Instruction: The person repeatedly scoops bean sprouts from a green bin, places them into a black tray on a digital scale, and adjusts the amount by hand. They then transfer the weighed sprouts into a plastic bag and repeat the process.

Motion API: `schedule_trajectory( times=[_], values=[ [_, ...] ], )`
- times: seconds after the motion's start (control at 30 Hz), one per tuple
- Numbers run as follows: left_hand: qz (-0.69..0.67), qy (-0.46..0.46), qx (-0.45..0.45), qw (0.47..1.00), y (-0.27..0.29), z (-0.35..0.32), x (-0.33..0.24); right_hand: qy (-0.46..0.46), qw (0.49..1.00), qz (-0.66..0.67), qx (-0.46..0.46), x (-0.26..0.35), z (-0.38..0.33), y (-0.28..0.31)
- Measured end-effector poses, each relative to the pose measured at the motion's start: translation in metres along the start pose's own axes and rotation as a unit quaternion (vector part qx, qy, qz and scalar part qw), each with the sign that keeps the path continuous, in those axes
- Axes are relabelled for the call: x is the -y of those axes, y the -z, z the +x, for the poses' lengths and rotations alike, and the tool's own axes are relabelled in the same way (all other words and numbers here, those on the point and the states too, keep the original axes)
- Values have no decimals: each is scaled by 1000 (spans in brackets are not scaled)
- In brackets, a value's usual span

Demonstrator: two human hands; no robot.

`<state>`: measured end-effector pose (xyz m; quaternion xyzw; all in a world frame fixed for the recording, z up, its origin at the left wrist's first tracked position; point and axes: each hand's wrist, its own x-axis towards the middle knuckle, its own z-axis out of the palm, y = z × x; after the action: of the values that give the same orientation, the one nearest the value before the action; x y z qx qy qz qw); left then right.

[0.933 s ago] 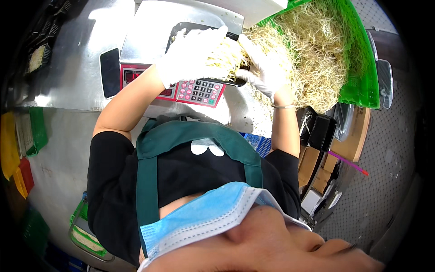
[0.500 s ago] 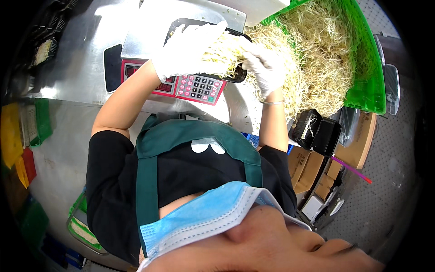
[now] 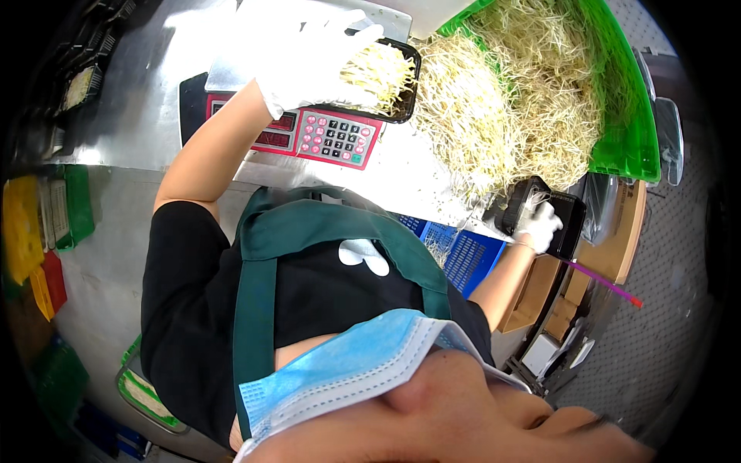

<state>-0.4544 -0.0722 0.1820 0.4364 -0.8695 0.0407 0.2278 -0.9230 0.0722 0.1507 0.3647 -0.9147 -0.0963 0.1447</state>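
The left hand (image 3: 309, 58), in a white glove, lay with spread fingers over a black tray (image 3: 386, 81) filled with pale sprouts (image 3: 378, 69); the grip was loose and flat, pressing or steadying the sprouts rather than closed around anything. The tray sat under this hand on the steel platform of a scale (image 3: 309, 131), probably so that its content could be weighed. The red front of the scale, with its keypad, was just below the wrist, toward the person.

The right hand (image 3: 538, 224), also gloved in white, was far from the left one, low at the edge of the surface (image 3: 139, 100). Its grip was clenched on the top one of a stack of empty black trays (image 3: 559, 220) — held by the rim, it seemed, so that one tray could be separated from the others. Just above this hand a large heap of loose sprouts (image 3: 509, 100) filled a green crate (image 3: 625, 131), close enough to both hands for easy reach.

Some things were hard to see. The fingers of the right hand were partly hidden by the tray edge. The bright light washed out the glove of the left hand, so its fingertips were not clear. A blue crate (image 3: 463, 251) below the surface was mostly covered by the person's body and green apron (image 3: 309, 231)
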Motion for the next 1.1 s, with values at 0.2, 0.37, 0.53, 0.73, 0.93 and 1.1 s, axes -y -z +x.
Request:
schedule_trajectory(
  times=[0.2,0.37,0.53,0.73,0.93,1.1],
  values=[
    [-186,50,-24,981,39,-30,33,551,808,204,-39,155,-167,-7],
    [42,100,-21,994,32,-92,94,453,829,285,-159,183,-55,-13],
    [-101,-37,-100,989,30,-34,-12,387,636,658,114,246,-82,120],
    [-58,31,80,995,4,-7,-5,521,728,443,54,287,-121,134],
    [-186,1,35,982,-17,-6,18,668,666,329,-40,268,-67,159],
    [-151,29,44,987,-12,-5,12,613,729,288,96,253,-56,146]
  ],
)
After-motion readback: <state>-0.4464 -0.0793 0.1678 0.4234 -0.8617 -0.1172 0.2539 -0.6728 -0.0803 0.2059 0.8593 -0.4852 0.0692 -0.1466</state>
